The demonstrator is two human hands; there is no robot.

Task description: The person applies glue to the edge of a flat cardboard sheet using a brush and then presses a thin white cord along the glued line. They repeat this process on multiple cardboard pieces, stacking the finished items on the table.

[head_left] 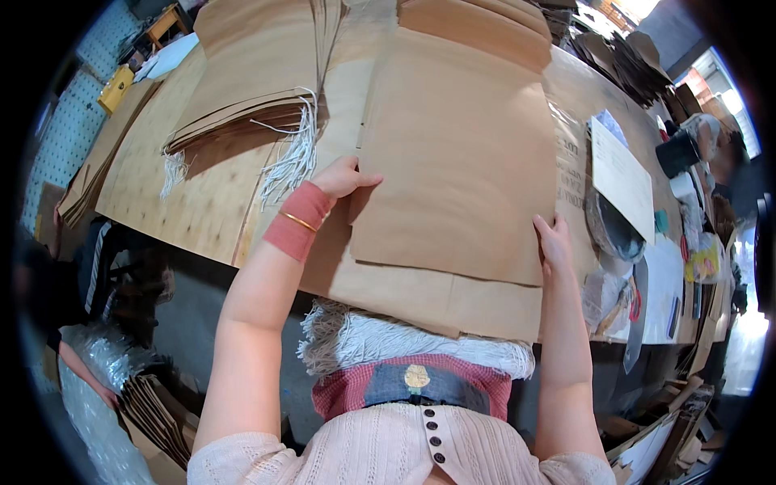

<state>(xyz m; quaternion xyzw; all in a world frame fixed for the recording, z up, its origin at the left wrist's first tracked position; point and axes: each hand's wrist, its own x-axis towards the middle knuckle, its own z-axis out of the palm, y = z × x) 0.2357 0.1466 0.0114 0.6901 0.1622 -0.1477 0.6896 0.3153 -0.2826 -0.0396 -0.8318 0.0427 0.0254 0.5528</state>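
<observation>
A large brown kraft paper sheet [457, 178] lies flat in front of me, on top of a longer brown paper layer [420, 295] that reaches past the table's near edge. My left hand [347, 176] is closed on the sheet's left edge, its thumb on top and the other fingers mostly hidden. At the right edge my right hand [554, 244] holds the sheet between thumb and fingers, lower down than the left. A bundle of white strings [412, 338] lies across my lap, below the table edge.
To the left, a stack of brown paper [242, 81] has white strings [293, 153] hanging from its end. More folded brown paper [477, 32] lies at the far side. A white board [622, 174] and scissors [634, 303] sit right. Another person's hand [103, 394] shows lower left.
</observation>
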